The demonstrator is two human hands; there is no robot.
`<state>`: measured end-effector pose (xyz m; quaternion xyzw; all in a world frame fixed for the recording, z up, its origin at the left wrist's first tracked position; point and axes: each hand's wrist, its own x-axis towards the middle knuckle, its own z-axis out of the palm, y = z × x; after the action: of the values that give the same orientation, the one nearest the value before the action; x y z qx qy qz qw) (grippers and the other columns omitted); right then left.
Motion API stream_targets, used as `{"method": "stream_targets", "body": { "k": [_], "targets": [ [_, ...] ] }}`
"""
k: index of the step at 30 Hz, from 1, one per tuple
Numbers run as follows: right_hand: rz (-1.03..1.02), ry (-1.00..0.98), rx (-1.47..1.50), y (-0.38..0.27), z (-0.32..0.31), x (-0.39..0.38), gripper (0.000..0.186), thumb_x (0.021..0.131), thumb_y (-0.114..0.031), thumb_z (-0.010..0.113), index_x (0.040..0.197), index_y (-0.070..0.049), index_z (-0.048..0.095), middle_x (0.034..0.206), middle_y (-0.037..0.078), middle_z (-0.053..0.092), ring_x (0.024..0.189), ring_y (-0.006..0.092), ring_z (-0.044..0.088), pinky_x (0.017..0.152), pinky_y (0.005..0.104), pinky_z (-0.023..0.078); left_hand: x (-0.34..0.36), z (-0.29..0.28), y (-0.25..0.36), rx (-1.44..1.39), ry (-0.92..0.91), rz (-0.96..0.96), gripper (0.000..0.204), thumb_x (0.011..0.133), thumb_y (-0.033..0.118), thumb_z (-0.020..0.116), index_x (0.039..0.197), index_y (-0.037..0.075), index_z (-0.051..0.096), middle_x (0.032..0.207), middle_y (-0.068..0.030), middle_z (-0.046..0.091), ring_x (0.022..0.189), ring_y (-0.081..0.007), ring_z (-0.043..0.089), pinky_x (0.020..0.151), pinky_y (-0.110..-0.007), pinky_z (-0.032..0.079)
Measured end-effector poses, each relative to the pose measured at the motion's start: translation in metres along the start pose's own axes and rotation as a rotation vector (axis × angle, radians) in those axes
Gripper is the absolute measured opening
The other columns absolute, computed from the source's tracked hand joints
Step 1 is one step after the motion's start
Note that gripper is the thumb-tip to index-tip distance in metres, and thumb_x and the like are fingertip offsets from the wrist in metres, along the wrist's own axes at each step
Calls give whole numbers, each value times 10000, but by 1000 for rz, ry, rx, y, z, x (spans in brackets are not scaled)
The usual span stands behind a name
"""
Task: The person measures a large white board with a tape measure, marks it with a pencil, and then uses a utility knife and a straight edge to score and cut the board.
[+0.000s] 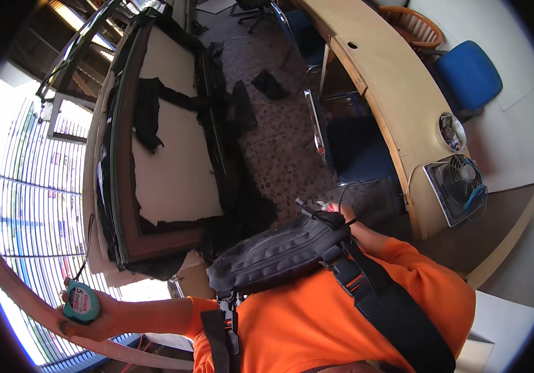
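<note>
We judge the work unfinished: left hand grips a turquoise tape measure, lower left, no drawn blade visible; right hand, near centre, we cannot tell; torn black fabric lies across the framed panel, upper left.

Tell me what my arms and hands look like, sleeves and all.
Your left sleeve and right sleeve are orange, stopping short of the wrists. Your left hand is bare; a thin dark band or cord shows near your partly hidden right hand.
</note>
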<state>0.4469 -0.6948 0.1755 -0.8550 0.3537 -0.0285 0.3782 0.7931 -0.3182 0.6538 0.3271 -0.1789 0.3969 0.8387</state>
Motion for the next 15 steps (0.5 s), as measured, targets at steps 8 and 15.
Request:
{"method": "stream_targets", "body": {
  "k": [8,15],
  "targets": [
    [-48,-139,578,-130,48,254,165,880,-255,613,929,-111,676,758,163,659,678,341,641,626,431,476,-34,31,-217,552,-320,-163,410,917,298,616,1148,-39,582,986,-167,632,912,-267,630,874,-372,523],
    [129,-188,1073,-107,4,446,170,888,-82,588,1039,-40,653,719,-42,564,581,83,542,516,268,427,-55,106,-438,620,-703,-370,245,868,70,618,1083,-42,658,941,-101,651,833,-176,628,758,-322,505]
  ]
}}
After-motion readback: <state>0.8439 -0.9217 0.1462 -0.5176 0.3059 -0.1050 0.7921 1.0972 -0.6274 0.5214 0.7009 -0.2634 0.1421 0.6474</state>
